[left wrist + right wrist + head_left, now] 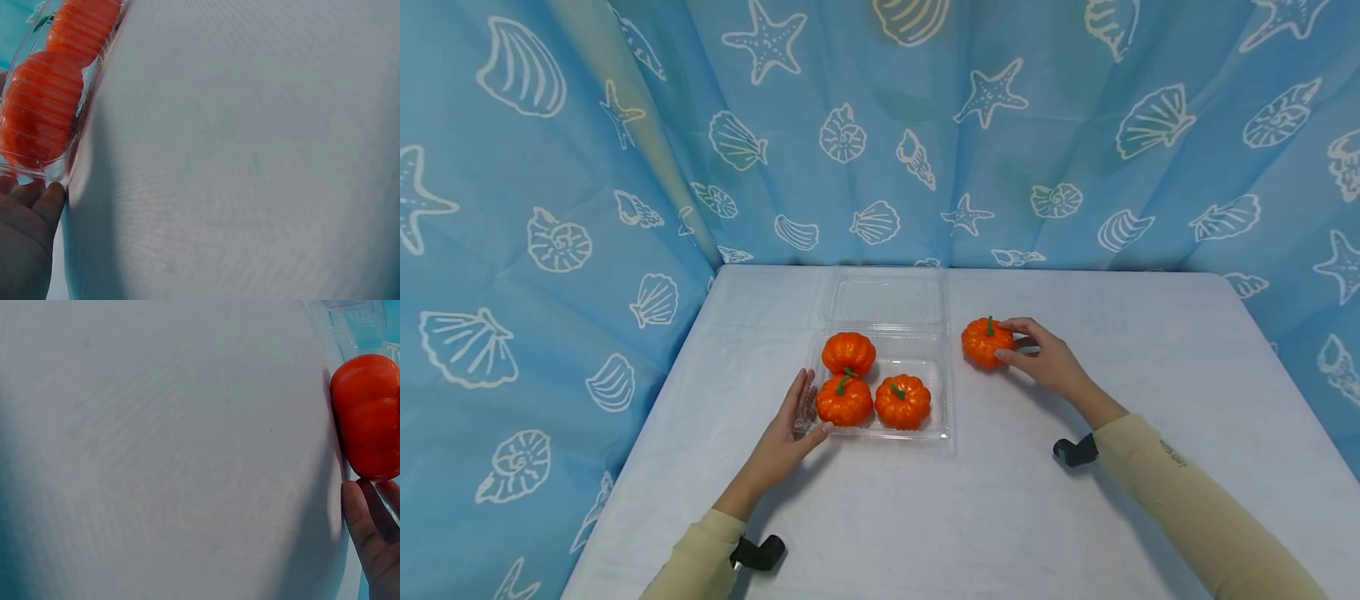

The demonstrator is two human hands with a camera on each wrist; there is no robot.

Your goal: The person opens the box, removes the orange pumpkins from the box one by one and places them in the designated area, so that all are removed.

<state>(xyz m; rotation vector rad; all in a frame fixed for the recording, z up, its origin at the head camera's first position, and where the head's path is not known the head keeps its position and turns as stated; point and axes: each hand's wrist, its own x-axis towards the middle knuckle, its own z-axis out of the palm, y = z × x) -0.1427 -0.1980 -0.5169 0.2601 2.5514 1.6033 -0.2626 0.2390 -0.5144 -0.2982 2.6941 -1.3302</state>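
Note:
A clear plastic clamshell box [942,392] lies on the table with its lid [887,300] folded back. Inside it are three orange toy pumpkins: one at the back left [848,350], one at the front left [844,403] and one at the front right [903,408]. My left hand [782,446] rests against the box's left end, fingers extended along the wall and thumb by the front corner. To the right of the box, another orange pumpkin [981,343] sits on the table. The fingertips and thumb of my right hand [1051,360] touch its right side, spread rather than wrapped around it.
A white cloth [1000,517] covers the table. Behind and to the left hangs a blue curtain [820,83] printed with shells and starfish. Black wrist cameras [760,552] are strapped over both sleeves.

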